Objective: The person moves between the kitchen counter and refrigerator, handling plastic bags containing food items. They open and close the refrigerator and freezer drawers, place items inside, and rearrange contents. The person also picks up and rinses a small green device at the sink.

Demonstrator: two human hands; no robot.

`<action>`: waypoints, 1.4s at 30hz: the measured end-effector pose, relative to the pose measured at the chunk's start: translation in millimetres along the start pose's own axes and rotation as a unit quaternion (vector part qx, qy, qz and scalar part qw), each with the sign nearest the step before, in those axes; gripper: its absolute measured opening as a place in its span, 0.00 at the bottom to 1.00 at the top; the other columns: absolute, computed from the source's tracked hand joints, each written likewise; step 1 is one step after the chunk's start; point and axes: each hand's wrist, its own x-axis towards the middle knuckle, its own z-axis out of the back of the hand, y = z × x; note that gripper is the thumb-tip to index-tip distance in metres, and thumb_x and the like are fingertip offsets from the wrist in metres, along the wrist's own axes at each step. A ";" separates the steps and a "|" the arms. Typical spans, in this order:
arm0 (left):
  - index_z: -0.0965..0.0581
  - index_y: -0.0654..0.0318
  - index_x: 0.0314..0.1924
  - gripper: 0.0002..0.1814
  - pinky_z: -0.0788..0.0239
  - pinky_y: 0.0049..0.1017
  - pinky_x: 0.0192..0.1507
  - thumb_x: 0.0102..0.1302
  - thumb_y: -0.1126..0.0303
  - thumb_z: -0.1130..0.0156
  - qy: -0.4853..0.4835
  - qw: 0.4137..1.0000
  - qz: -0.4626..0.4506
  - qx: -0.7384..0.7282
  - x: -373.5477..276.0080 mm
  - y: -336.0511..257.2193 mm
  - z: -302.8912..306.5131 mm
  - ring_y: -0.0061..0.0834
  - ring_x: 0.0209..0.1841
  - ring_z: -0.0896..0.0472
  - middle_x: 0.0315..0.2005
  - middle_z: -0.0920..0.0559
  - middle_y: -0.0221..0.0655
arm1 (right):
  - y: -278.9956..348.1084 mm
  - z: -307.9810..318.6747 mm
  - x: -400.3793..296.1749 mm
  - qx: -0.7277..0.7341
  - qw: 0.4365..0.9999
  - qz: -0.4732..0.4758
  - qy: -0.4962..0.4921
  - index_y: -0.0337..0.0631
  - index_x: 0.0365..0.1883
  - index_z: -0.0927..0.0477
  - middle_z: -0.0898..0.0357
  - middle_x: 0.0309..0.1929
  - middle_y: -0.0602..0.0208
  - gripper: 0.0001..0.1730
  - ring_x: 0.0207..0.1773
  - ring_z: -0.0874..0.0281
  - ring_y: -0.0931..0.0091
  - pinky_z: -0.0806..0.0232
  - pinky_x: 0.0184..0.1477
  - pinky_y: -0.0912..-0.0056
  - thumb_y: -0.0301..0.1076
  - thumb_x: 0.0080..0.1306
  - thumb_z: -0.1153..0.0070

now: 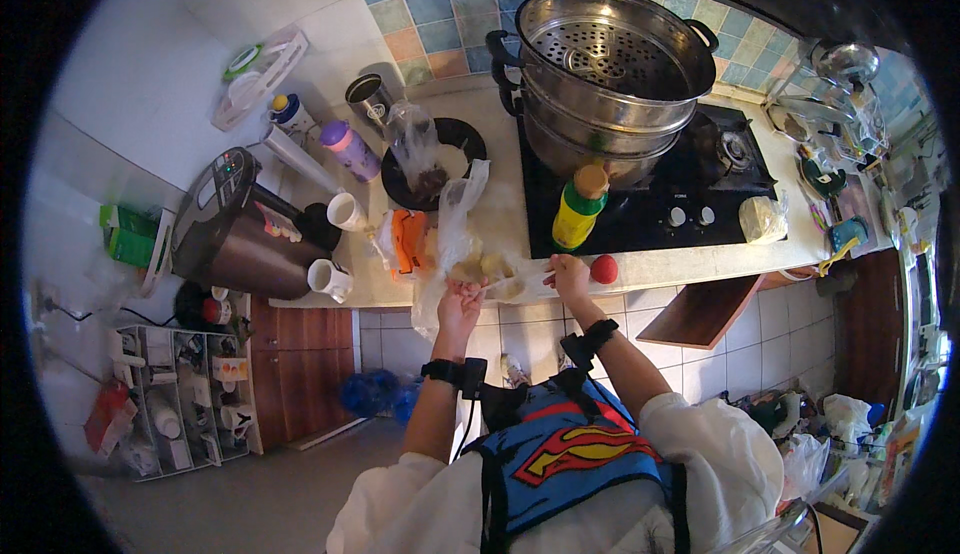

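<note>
A clear plastic bag (pixel 461 243) with pale yellowish items in it lies at the counter's front edge. My left hand (pixel 463 300) pinches this bag near its lower side. To the right, my right hand (pixel 568 276) has its fingers closed on a stretched end of the same clear plastic. Just beyond the right hand stands a yellow and green bottle (pixel 576 216) with a tan cap. A round red item (pixel 604 269) sits beside that hand. Left of the bag is an orange and white package (pixel 409 243).
A stacked steel steamer (pixel 611 104) stands on the black gas hob (pixel 652 213). White mugs (pixel 330 279), a purple bottle (pixel 349 150) and a thermo pot (pixel 247 235) are at the left. A cabinet door (pixel 701 314) hangs open below the counter.
</note>
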 end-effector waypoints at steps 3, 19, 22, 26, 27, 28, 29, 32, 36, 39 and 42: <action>0.29 0.59 0.26 0.20 0.32 0.31 0.56 0.76 0.59 0.54 0.110 0.993 -0.018 0.045 -3.4 -1.5 -13.2 0.23 0.27 0.28 0.22 0.26 0.28 | 9.8 -1.2 -4.2 -0.010 1.000 -0.014 -0.010 0.31 0.29 0.21 0.18 0.26 0.62 0.20 0.23 0.18 0.74 0.30 0.24 0.73 0.40 0.73 0.52; 0.21 0.59 0.55 0.25 0.40 0.16 0.31 0.77 0.51 0.61 0.138 0.812 -0.011 0.567 -6.6 0.0 -70.5 0.14 0.27 0.34 0.50 0.20 0.25 | 23.7 -25.7 -7.4 0.004 0.950 0.107 0.293 0.33 0.52 0.23 0.21 0.45 0.70 0.14 0.46 0.27 0.80 0.32 0.49 0.75 0.29 0.70 0.48; 0.22 0.60 0.54 0.29 0.39 0.18 0.35 0.77 0.47 0.63 0.117 0.803 -0.025 0.584 -5.4 -0.4 -59.5 0.16 0.30 0.33 0.47 0.21 0.27 | 11.1 -34.1 2.7 -0.015 0.954 0.119 0.274 0.32 0.45 0.21 0.21 0.40 0.70 0.10 0.41 0.26 0.81 0.32 0.44 0.75 0.28 0.68 0.46; 0.20 0.61 0.46 0.28 0.36 0.20 0.35 0.76 0.46 0.59 0.032 0.801 -0.112 0.587 -6.7 -8.2 -27.5 0.19 0.30 0.29 0.39 0.21 0.27 | 7.9 -32.9 9.5 0.098 0.948 0.146 0.266 0.32 0.37 0.20 0.21 0.31 0.67 0.07 0.34 0.26 0.79 0.33 0.37 0.75 0.27 0.65 0.44; 0.20 0.62 0.43 0.27 0.35 0.20 0.35 0.75 0.46 0.57 0.011 0.805 -0.098 0.585 -6.3 -14.2 -20.1 0.19 0.30 0.27 0.37 0.21 0.27 | 10.2 -30.5 9.2 0.088 0.953 0.115 0.266 0.33 0.36 0.20 0.21 0.30 0.66 0.06 0.32 0.26 0.79 0.33 0.36 0.75 0.27 0.64 0.43; 0.19 0.62 0.41 0.27 0.34 0.21 0.36 0.75 0.46 0.56 -0.010 0.809 -0.084 0.582 -6.8 -19.9 -14.8 0.20 0.30 0.26 0.35 0.21 0.27 | 13.9 -27.4 8.1 0.059 0.930 0.214 0.291 0.34 0.37 0.20 0.20 0.30 0.66 0.06 0.34 0.24 0.77 0.32 0.38 0.74 0.27 0.63 0.42; 0.20 0.62 0.39 0.26 0.33 0.22 0.37 0.74 0.46 0.54 -0.029 0.812 -0.039 0.581 -6.8 -26.1 -12.3 0.21 0.30 0.25 0.33 0.20 0.28 | 18.5 -24.2 6.8 0.000 0.910 0.283 0.304 0.35 0.37 0.20 0.20 0.31 0.65 0.06 0.35 0.23 0.75 0.31 0.39 0.73 0.27 0.62 0.41; 0.20 0.63 0.39 0.22 0.31 0.23 0.39 0.72 0.49 0.48 -0.029 0.816 -0.041 0.577 -4.2 -29.9 -25.5 0.23 0.31 0.23 0.29 0.20 0.30 | 36.1 -19.6 1.8 -0.111 0.893 0.295 0.322 0.38 0.36 0.20 0.20 0.31 0.63 0.08 0.35 0.20 0.71 0.29 0.39 0.70 0.27 0.58 0.38; 0.21 0.66 0.45 0.18 0.29 0.25 0.42 0.71 0.57 0.44 0.127 0.731 -0.157 0.652 1.4 -17.4 -75.4 0.24 0.32 0.23 0.29 0.21 0.32 | 55.2 -27.8 0.2 -0.135 0.889 0.285 0.333 0.37 0.32 0.20 0.20 0.29 0.60 0.09 0.32 0.20 0.69 0.29 0.35 0.67 0.30 0.54 0.34; 0.21 0.67 0.48 0.13 0.29 0.25 0.41 0.70 0.66 0.44 0.064 0.647 -0.275 0.708 -7.1 -2.7 -95.3 0.24 0.32 0.23 0.31 0.20 0.34 | 58.2 -33.9 2.6 -0.227 0.860 0.402 0.219 0.36 0.28 0.19 0.19 0.29 0.60 0.09 0.28 0.20 0.67 0.29 0.35 0.67 0.31 0.52 0.33; 0.20 0.65 0.49 0.12 0.28 0.25 0.41 0.69 0.71 0.45 0.008 0.689 -0.027 0.724 -11.6 -6.0 -85.8 0.26 0.33 0.20 0.32 0.17 0.35 | 52.3 -31.9 6.4 -0.232 0.902 0.299 0.208 0.36 0.31 0.18 0.19 0.31 0.62 0.11 0.29 0.20 0.70 0.29 0.35 0.67 0.33 0.53 0.33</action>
